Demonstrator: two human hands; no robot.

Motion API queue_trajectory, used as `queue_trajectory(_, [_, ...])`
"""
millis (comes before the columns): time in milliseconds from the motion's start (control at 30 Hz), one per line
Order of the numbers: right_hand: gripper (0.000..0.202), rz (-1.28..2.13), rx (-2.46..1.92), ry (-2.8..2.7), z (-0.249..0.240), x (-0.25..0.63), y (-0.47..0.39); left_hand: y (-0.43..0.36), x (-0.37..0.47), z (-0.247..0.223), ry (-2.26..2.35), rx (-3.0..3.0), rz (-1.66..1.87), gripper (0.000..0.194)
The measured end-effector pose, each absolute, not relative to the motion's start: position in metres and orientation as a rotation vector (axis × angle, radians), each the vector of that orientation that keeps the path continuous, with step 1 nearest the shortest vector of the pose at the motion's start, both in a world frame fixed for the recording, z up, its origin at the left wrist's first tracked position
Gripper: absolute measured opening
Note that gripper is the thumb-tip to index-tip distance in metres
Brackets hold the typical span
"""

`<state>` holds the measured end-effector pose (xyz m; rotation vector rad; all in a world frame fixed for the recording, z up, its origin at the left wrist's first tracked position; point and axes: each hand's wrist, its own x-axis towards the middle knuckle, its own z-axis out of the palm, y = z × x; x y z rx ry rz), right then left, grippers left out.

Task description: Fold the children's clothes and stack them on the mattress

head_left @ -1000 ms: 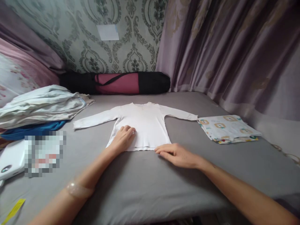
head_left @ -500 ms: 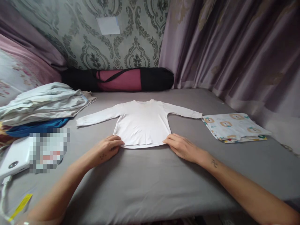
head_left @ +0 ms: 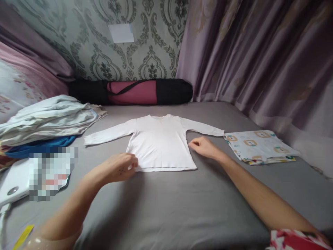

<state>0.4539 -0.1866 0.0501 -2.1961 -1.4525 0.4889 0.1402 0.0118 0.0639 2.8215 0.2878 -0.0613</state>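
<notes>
A white long-sleeved shirt [head_left: 161,146] lies flat with both sleeves spread out and its hem towards me. Over its lower left corner is my left hand [head_left: 122,167], fingers curled and the thumb bent towards them. That corner is hidden behind the hand, so I cannot tell whether cloth is between the fingers. My right hand [head_left: 204,147] is closed in a pinch at the shirt's right side edge, below the sleeve. The lower right corner of the hem lies free on the grey sheet [head_left: 177,208].
A folded printed cloth [head_left: 262,144] lies at the right, touching the right cuff. Piled clothes [head_left: 52,118], a white device [head_left: 15,180] with a cable and a blurred-out item [head_left: 53,175] are at the left. A long black-and-maroon bag [head_left: 132,92] lies along the wall.
My right hand has left the hem's right corner and moved up to the side edge. My left hand has shifted slightly at the lower left corner. The hem's right corner has spread outward.
</notes>
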Motion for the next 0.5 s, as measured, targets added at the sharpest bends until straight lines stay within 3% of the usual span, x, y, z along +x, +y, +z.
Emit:
queue_trajectory(133, [0.034,0.206,-2.518,-1.093,0.039,0.471,-0.149,-0.011,0.197,0.07,0.251,2.874,-0.053,0.027])
queue_trajectory(367, [0.029,0.258,-2.637,-0.899,0.026,0.463,-0.112,-0.045,0.299,0.021,0.281,2.838,0.275,0.023])
queue_trajectory(500, [0.029,0.222,-2.68,-0.937,0.02,0.459,-0.111,-0.058,0.315,-0.006,0.466,2.902,0.283,0.054])
